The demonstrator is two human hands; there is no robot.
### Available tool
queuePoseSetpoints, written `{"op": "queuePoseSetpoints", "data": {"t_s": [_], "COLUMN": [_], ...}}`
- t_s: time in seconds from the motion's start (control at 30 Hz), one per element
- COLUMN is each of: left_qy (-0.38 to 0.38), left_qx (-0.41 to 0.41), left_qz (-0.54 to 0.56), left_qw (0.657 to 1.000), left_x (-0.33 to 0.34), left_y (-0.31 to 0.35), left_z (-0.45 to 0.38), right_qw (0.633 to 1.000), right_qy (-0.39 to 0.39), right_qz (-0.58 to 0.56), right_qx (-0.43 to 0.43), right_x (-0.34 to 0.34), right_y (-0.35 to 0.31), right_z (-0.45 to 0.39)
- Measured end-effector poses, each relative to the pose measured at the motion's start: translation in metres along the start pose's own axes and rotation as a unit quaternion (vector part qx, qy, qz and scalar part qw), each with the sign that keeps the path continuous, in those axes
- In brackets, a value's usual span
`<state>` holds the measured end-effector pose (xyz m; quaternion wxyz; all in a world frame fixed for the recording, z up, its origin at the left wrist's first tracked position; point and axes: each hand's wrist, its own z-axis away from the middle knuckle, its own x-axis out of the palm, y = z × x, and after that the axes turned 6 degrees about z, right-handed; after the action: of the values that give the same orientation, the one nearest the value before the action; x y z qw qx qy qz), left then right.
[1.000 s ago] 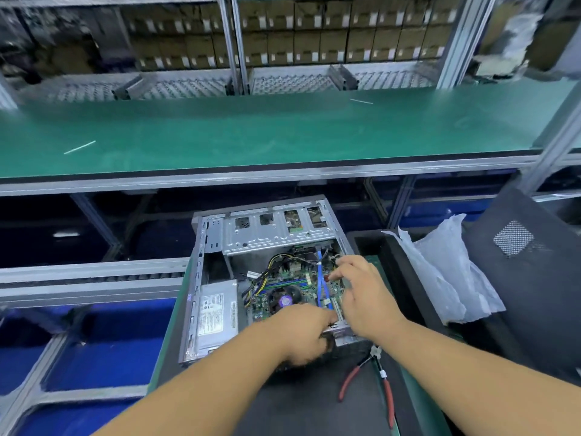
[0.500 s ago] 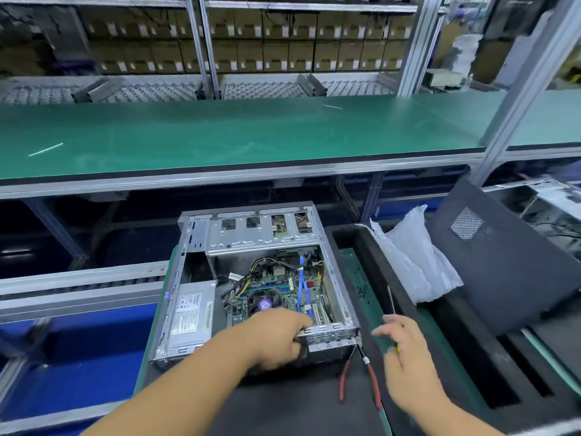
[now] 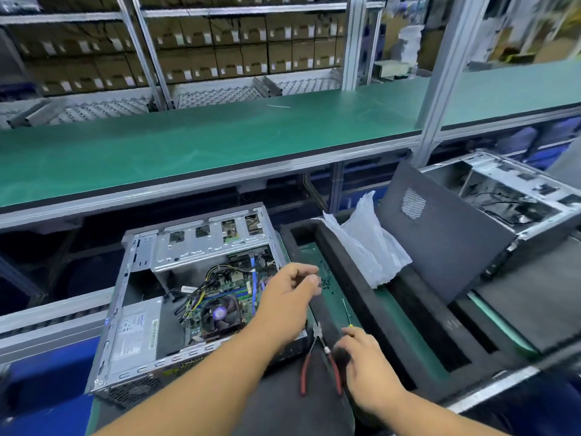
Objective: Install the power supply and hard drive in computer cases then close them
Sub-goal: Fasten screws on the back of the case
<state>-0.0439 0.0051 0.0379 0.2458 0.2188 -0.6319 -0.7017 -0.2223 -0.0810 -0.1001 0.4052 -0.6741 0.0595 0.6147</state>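
Open case sat at bench front, PSU seated in its L corner; HDD not identifiable. L hand hovered over case's R edge, fingers loosely curled, holding nothing visible. R hand gripped screwdriver beside pliers. Risk: tip slipping onto mobo w/ loose cables nearby.

Both hands forward, fingers loosely curled
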Motion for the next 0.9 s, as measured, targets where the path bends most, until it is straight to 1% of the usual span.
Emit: {"op": "queuePoseSetpoints", "data": {"t_s": [0.2,0.37,0.43,0.53,0.67,0.8,0.9], "left_qy": [0.064,0.098,0.097,0.087,0.097,0.091,0.106], "left_qx": [-0.117,-0.188,-0.218,-0.249,-0.295,-0.31,-0.306], "left_qz": [0.084,0.108,0.111,0.09,0.062,-0.027,-0.088], "left_qw": [0.988,0.971,0.965,0.961,0.948,0.946,0.942], "left_x": [0.062,0.097,0.106,0.119,0.141,0.172,0.194], "left_y": [-0.005,-0.026,-0.032,-0.042,-0.046,-0.053,-0.053], "left_z": [-0.036,-0.061,-0.069,-0.085,-0.118,-0.161,-0.188], "right_qw": [0.998,0.993,0.991,0.987,0.98,0.969,0.962], "right_qy": [-0.053,-0.117,-0.13,-0.145,-0.175,-0.221,-0.245], "right_qz": [0.013,0.014,0.009,-0.009,-0.022,-0.001,-0.012], "right_qx": [0.009,-0.027,-0.042,-0.07,-0.096,-0.115,-0.124], "right_x": [-0.01,-0.009,-0.007,-0.003,-0.002,0.001,-0.003], "right_y": [0.049,0.077,0.083,0.085,0.09,0.092,0.094], "right_z": [-0.013,-0.028,-0.034,-0.044,-0.055,-0.059,-0.061]}}
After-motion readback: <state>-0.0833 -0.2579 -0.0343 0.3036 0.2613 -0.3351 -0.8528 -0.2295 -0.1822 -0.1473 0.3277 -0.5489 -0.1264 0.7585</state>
